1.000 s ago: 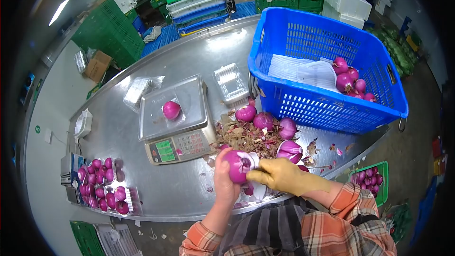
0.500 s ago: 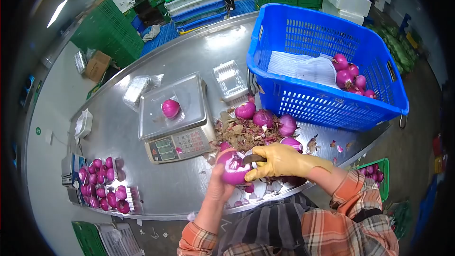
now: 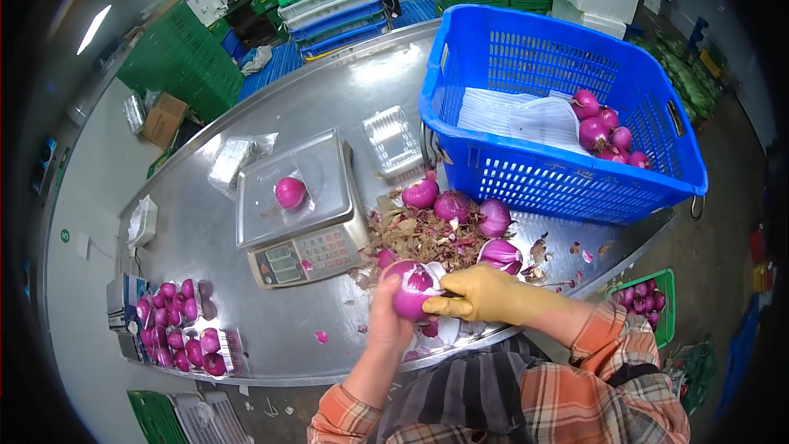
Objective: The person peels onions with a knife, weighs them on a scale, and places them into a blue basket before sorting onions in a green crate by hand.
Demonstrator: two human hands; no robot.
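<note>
A purple-red onion (image 3: 411, 289), partly peeled and shiny, rests in my bare left hand (image 3: 385, 321), whose fingers are wrapped around its left side. On my right hand (image 3: 470, 296) is a yellow glove; its fingers are closed against the onion's right side, beside a pale flap of skin. The small dark-bladed knife in this hand is hidden behind the glove and onion now. Just beyond my hands lies a heap of dry onion skins (image 3: 423, 234), with several onions around it, including a streaked one (image 3: 500, 256).
A digital scale (image 3: 294, 205) with one onion (image 3: 289, 192) on it stands left of the peelings. Packed onion trays (image 3: 182, 329) sit at the far left. A blue crate (image 3: 567, 177) holding onions and white liners stands at the right, near a clear plastic box (image 3: 391, 140).
My right hand has turned at the onion, and the dark blade that showed there has gone from sight. The onion has rotated slightly. A scrap of purple skin now lies left of my hands.
</note>
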